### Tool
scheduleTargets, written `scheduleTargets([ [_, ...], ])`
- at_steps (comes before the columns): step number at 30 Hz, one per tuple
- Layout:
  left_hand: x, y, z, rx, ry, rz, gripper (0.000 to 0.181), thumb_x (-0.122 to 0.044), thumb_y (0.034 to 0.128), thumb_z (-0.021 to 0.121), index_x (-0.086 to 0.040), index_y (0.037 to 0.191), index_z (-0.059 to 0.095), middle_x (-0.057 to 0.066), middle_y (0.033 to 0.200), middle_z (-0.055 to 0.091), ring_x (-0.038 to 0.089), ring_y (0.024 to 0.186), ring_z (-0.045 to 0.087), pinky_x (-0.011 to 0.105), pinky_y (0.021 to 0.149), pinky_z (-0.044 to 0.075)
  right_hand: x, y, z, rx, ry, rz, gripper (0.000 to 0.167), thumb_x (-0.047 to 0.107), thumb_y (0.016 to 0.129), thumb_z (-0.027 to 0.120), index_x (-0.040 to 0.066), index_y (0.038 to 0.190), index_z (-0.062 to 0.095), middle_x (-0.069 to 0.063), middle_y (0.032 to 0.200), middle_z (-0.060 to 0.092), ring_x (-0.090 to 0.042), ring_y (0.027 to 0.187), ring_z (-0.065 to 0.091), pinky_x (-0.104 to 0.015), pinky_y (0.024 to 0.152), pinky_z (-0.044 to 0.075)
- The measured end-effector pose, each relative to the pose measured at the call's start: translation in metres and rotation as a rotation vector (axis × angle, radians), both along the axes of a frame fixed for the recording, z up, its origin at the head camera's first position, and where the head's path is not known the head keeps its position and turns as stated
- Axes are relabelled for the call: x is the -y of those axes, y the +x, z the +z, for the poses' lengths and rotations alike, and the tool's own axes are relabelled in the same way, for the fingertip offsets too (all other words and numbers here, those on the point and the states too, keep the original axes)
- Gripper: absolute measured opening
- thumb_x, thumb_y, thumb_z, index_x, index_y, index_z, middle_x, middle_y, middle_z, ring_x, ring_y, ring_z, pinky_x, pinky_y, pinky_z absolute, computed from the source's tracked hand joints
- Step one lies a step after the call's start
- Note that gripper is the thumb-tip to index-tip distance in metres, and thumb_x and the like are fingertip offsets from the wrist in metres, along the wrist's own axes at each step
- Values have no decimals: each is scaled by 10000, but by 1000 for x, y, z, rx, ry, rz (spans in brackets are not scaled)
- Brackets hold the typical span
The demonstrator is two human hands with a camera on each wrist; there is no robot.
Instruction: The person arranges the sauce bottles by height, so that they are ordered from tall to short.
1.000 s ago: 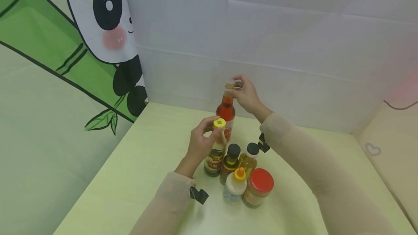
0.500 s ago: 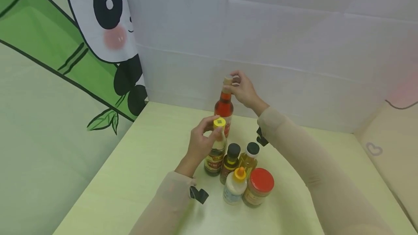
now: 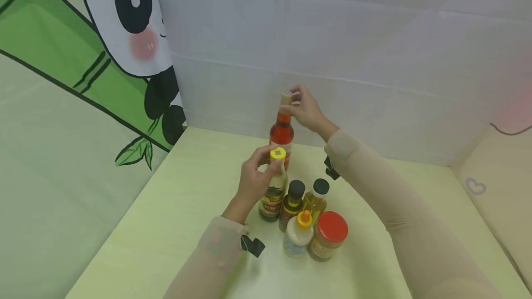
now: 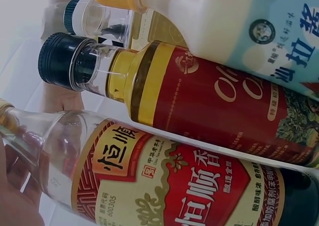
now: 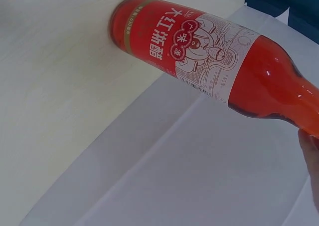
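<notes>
My left hand (image 3: pixel 254 176) pinches the yellow-capped neck of a dark vinegar bottle (image 3: pixel 271 204), upright on the table; the left wrist view shows its red and cream label. Farther back, my right hand (image 3: pixel 308 110) pinches the capped neck of a red vinegar bottle (image 3: pixel 281 133). The yellow-capped bottle partly hides its lower part in the head view. The right wrist view shows the red bottle's base at the table surface; whether it touches, I cannot tell. Beside the dark vinegar stands an olive oil bottle (image 3: pixel 291 206) with a black cap.
A salad dressing bottle (image 3: pixel 297 239) with an orange tip and a red-lidded jar (image 3: pixel 331 232) stand in front. Behind them is a dark-capped bottle of yellow oil (image 3: pixel 316 201). A white sheet (image 3: pixel 232 82) hangs along the table's (image 3: pixel 199 188) back edge.
The right hand and the red vinegar bottle have moved a little left and back. The left hand stays on the yellow-capped bottle, and the group in front has not moved. The view shifts slightly.
</notes>
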State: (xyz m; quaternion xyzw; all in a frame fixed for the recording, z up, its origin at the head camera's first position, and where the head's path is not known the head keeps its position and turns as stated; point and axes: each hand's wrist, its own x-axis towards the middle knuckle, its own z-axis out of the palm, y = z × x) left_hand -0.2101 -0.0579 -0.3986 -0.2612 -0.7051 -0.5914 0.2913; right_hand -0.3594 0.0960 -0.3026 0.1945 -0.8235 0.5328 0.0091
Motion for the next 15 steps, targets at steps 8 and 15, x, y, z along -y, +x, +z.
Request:
scheduleTargets([
  [8,0,-1,2,4,-15,33,576,-511,958,550,14,1189,596,152,1026,673,281,843,660,415,779,545,2,3,3,18,12,-20,480,79,913,690,42,1283,387,-182,1246,555,-293,1111,560,-419,914,487],
  [15,-2,0,-1,12,-8,19,535,-463,963,571,20,1193,593,161,1046,673,304,845,663,431,780,543,0,7,3,57,-15,-34,511,85,909,698,36,1320,398,-179,1280,553,-287,1170,538,-423,966,457],
])
